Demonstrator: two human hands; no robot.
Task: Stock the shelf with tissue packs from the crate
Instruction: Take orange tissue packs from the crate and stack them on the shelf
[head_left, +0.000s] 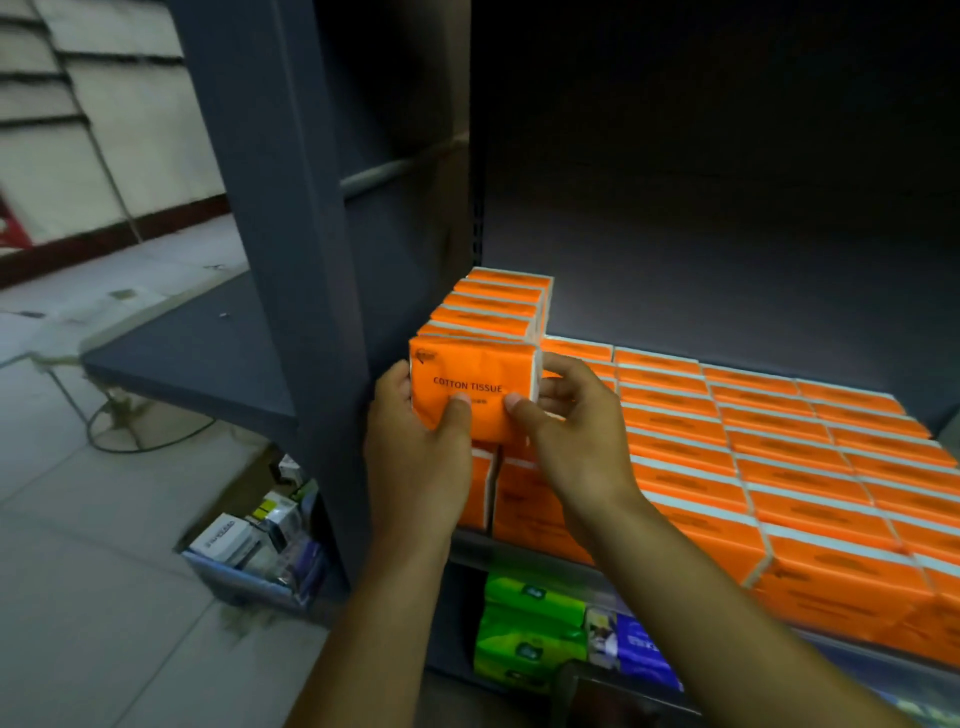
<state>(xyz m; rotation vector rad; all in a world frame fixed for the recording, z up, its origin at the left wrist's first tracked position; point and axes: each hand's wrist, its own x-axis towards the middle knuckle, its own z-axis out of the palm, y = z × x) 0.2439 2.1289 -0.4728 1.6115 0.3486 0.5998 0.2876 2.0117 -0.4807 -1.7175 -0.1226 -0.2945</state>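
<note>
Grip: left hand (415, 441), right hand (571, 436) pinch glossy orange rectangular tissue pack (478, 364).

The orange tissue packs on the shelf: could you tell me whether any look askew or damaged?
Nothing stands out. The bottom layer lies in straight rows, the upper row is even, and the left hand and right hand hold the front pack upright.

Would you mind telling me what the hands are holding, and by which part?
Both hands hold one orange tissue pack: the left hand grips its left edge, the right hand its right edge, thumbs on the printed front.
</note>
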